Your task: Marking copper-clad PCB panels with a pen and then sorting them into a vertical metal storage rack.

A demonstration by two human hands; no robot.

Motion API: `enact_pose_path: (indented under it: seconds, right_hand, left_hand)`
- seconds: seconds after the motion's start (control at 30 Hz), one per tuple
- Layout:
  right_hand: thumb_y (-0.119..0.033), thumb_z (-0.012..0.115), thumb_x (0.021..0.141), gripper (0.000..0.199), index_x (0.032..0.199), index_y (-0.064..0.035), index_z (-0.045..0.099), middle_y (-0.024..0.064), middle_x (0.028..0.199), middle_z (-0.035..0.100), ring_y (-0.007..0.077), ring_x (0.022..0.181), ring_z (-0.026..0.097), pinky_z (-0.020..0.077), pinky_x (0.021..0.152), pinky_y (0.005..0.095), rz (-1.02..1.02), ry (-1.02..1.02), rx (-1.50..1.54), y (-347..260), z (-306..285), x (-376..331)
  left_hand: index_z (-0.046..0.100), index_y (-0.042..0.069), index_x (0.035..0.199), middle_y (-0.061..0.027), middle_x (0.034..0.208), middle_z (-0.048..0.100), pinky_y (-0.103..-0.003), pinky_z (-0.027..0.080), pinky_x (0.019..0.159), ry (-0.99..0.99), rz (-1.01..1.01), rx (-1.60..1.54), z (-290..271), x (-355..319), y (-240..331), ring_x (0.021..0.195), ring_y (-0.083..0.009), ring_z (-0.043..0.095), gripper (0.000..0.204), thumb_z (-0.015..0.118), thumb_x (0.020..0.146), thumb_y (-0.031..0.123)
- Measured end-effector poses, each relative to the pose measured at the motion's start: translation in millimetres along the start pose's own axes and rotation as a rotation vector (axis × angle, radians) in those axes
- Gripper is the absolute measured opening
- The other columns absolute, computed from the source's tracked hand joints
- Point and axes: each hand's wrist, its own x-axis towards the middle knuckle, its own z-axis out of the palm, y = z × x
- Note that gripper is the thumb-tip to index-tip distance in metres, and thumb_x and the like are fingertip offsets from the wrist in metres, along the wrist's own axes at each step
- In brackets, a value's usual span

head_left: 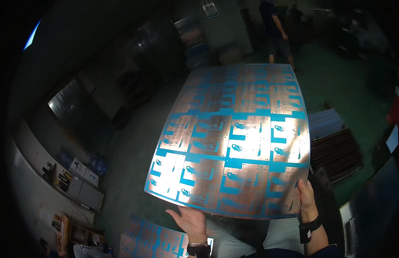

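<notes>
A large copper circuit board panel [247,137] with a repeated blue pattern is held up before me, tilted, its far end reaching away. My right hand [307,195] grips its near right edge, thumb on the upper face and fingers behind. Under the near left edge, my left hand [191,221] bears the panel with the palm turned up. Its thumb sticks out to the left, while the other fingers are hidden beneath the panel. A second panel [152,241] with the same blue and copper pattern lies lower down, left of my legs.
To the right stands a stack of thin boards [337,150], with paler sheets [324,122] behind it. A person [274,30] in dark clothes is at the far side. On the left, a bench [85,193] carries boxes and small tools. Another person's leg [90,251] shows at lower left.
</notes>
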Motion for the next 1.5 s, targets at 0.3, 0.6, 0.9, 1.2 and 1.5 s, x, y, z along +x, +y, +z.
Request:
enact_pose_path:
  seconds: [0.3,0.6,0.9,1.2,1.5]
  right_hand:
    - [-0.017,0.061,0.087,0.036,0.118,-0.0006,0.051,0.0091,0.112,0.059,0.0199,0.101,0.057,0.0452,0.089,0.0351,0.229,-0.105,0.027,7.8,6.3,-22.9]
    - [-0.008,0.054,0.085,0.043,0.126,-0.0003,0.043,0.0126,0.12,0.053,0.0245,0.111,0.051,0.0393,0.097,0.0383,-0.281,0.149,0.067,-97.4,-12.8,20.1]
    - [-0.006,0.059,0.079,0.058,0.132,0.0005,0.034,0.0145,0.124,0.049,0.0273,0.117,0.047,0.0367,0.1,0.0394,-0.442,0.208,-0.071,-146.1,7.9,-5.5]
    - [-0.008,0.063,0.08,0.058,0.131,0.001,0.035,0.0131,0.122,0.051,0.0245,0.113,0.051,0.0415,0.096,0.0384,-0.328,0.159,-0.06,-167.8,21.9,-11.8]
    - [-0.006,0.061,0.08,0.054,0.129,0.0007,0.038,0.0129,0.12,0.053,0.0235,0.11,0.053,0.0425,0.095,0.0374,-0.278,0.181,-0.065,-161.6,25.0,-2.1]
  left_hand:
    - [0.056,0.011,0.114,-0.0067,0.115,0.059,-0.044,0.043,0.095,0.141,-0.237,0.11,-23.5,-5.1,-33.4,0.109,-0.023,0.055,0.033,0.05,0.092,0.034]
    - [0.057,0.008,0.103,-0.0051,0.099,0.062,-0.036,0.05,0.082,0.217,-0.053,0.456,-40.2,25.1,46.3,0.092,-0.0186,0.06,0.02,0.05,0.095,0.024]
    - [0.052,0.003,0.103,-0.0075,0.092,0.057,-0.036,0.05,0.072,0.274,-0.039,0.889,1.2,28.7,77.1,0.082,-0.0196,0.057,0.027,0.046,0.093,0.028]
    - [0.043,-0.002,0.124,-0.0179,0.119,0.049,-0.048,0.048,0.078,0.339,-0.111,1.131,2.3,21.1,89.0,0.103,-0.033,0.051,0.056,0.044,0.088,0.041]
    - [0.049,-0.002,0.116,-0.0154,0.114,0.05,-0.04,0.047,0.079,0.367,-0.165,1.091,6.7,22.5,100.7,0.099,-0.0286,0.052,0.05,0.044,0.089,0.039]
